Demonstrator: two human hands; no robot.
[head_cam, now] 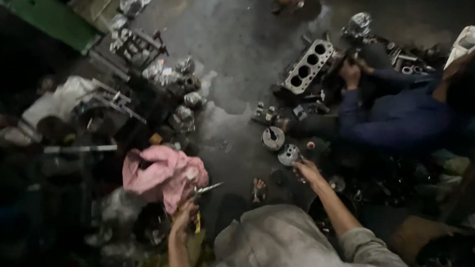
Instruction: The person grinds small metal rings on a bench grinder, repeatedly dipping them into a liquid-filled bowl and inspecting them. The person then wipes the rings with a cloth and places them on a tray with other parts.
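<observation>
The left hand (184,215) is clenching around a thin metal tool (207,189), its bright tip sticking out to the right, just beside a crumpled pink cloth (161,174) that is lying soft and folded on the dark, oil-stained floor (236,56). The right hand (306,171) is reaching far and right, its fingers closing on the rim of a round, ribbed metal part (289,154); a second round part (273,138), grey with a dark hollow, is sitting just beyond it. Farther off, a pale cast engine block (308,65) with four round bores is lying tilted on the floor, and a person in a blue sleeve (392,118) is crouching beside it, a hand resting at its right edge. To the left, shiny, lumpy metal pieces (180,83) are heaped near a green box (47,12). Everything is looking dim and blurred.
</observation>
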